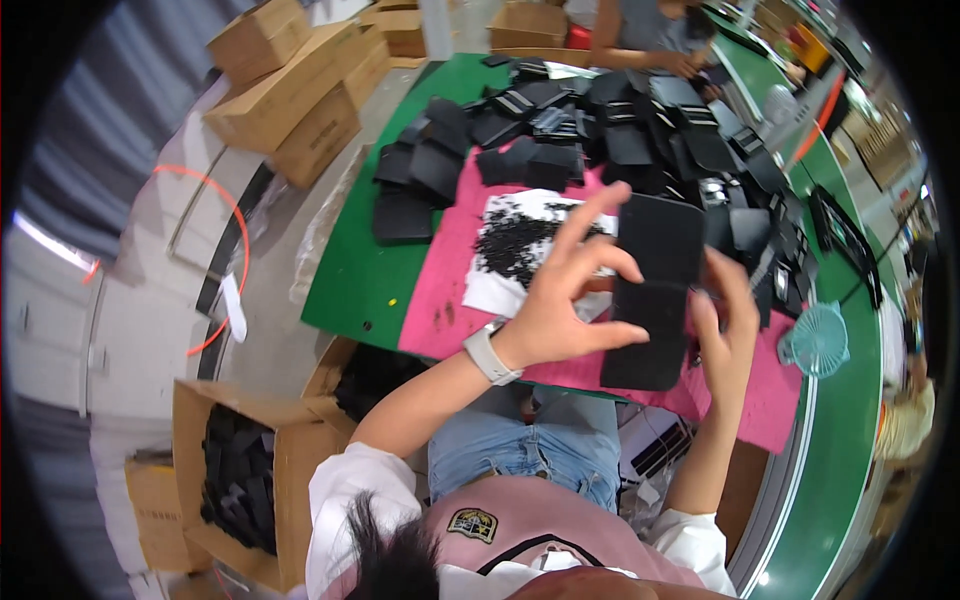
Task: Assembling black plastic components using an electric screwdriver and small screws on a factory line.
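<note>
I hold a black folding case (652, 290) up between both hands: my left grip (570, 290) is clamped on its near edge, my right grip (725, 320) closed on its far side (thumb hidden). Beyond it, small black parts (515, 240) lie on the counter (360, 270).

Small parts (515, 243) on sheet (500, 290)

A factory assembly line: a long green counter (352, 270) heaped with black plastic parts (560, 130), stacked cardboard cartons (290, 90), co-workers alongside.
</note>
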Available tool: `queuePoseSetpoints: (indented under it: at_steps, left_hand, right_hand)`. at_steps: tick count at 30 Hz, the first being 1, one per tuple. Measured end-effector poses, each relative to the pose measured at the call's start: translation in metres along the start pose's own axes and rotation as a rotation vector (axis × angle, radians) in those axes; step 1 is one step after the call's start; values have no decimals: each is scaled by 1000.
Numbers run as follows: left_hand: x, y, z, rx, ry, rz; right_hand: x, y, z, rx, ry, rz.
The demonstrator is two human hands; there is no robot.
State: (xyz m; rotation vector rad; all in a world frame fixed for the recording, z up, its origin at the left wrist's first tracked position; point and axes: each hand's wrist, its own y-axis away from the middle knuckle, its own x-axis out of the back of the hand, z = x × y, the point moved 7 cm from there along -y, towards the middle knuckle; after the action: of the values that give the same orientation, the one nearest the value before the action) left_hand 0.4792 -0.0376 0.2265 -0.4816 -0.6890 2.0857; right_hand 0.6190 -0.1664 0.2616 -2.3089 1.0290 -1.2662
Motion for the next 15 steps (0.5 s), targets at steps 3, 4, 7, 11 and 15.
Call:
queuePoseSetpoints:
  at_steps: [3, 4, 7, 11, 15]
  left_hand:
    - [6, 13, 33, -234, -170, -4]
    - [14, 20, 35, -155, -131, 17]
    - [23, 40, 36, -22, 70, 126]
    - [16, 55, 14, 261, 500, 133]
    - [50, 82, 58, 215, 344, 248]
  right_hand:
    - [-36, 32, 7, -258, -584, -162]
    - [-41, 35, 3, -214, -602, -197]
    - [-47, 42, 3, -319, -723, -165]
    - [-45, 47, 23, -258, -603, -450]
    - [-69, 34, -10, -213, -1140, -190]
